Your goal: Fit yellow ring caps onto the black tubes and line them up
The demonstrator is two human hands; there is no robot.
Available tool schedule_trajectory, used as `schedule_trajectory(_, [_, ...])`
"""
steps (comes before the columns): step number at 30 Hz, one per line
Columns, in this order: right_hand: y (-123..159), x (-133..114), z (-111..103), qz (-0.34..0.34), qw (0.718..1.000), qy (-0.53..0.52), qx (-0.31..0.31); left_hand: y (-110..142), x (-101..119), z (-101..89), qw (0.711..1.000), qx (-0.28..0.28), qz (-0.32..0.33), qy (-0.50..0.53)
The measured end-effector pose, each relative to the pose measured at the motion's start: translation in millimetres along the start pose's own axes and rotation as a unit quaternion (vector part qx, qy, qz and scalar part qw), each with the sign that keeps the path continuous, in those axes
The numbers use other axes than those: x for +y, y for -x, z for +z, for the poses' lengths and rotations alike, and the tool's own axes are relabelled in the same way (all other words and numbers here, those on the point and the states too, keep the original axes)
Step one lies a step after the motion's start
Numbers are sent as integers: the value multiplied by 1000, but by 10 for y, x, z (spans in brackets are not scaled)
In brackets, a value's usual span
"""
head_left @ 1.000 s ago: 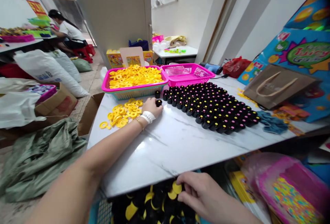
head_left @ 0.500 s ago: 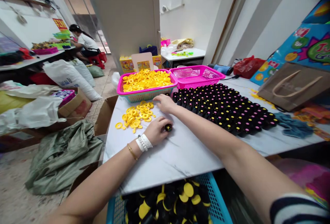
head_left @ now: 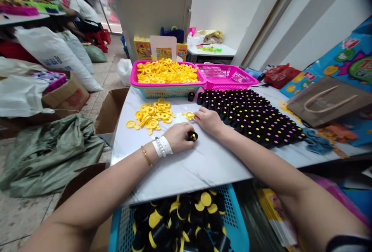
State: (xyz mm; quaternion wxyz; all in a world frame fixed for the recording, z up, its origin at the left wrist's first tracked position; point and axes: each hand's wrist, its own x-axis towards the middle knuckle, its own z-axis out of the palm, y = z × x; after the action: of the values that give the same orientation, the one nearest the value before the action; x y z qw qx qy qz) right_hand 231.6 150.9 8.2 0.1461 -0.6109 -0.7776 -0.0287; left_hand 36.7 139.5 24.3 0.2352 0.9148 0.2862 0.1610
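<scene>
- Left hand (head_left: 178,137), centre of frame: fingers curled round a black cup (head_left: 192,136); cup short, round, dark-walled, tilted with one end to the camera; small yellow and pinkish spots in that end, too small to make out
- Right hand (head_left: 209,121), just right of centre: fingertips nearly together on a yellow ring (head_left: 190,115); ring flat, round, hollow in the middle, small tab sticking out to the left; above the cup in frame, apart from it
- Pile (head_left: 152,116) of like yellow rings, left of the hands; loose, overlapping, tabs every which way
- Pink basket (head_left: 168,85), upper centre, heaped with yellow pieces; second basket (head_left: 226,87), pink mesh, just right of it
- Block of black cups (head_left: 252,116), right of centre; upright, packed in rows, yellow or pink dots on top
- Blue basket (head_left: 236,221), bottom centre: jumbled black cups with yellow discs; partly below white table (head_left: 186,174)
- Co-worker (head_left: 84,12) seated, upper left
</scene>
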Motion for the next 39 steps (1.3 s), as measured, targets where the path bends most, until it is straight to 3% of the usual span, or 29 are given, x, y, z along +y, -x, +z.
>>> schedule_trajectory(4, [575,152,-193,-16,998,-61,9,-7,-3,-17,1000,-19,7,15])
schedule_trajectory(8, [776,159,-358,15,984,-173,30,-4,27,-2,1000,-25,4,7])
schedule_trajectory(14, [888,189,-509,-93,970,-200,-107,96,187,98,999,-26,-10,-19])
schedule_trajectory(18, [1008,186,-528,-19,970,-217,-106,172,261,202,1000,-19,-11,-21])
schedule_trajectory(20, [1031,142,-541,13,955,-276,-104,185,265,250,1000,-4,-16,-27])
schedule_trajectory(26, [963,-112,-631,73,847,-505,-151,174,239,333,998,17,-6,-66])
schedule_trajectory(33, [929,-265,-571,123,850,-496,-129,173,257,334,998,17,-2,-67])
schedule_trajectory(39, [892,-286,-500,208,793,-545,-176,179,281,321,999,22,-2,-44])
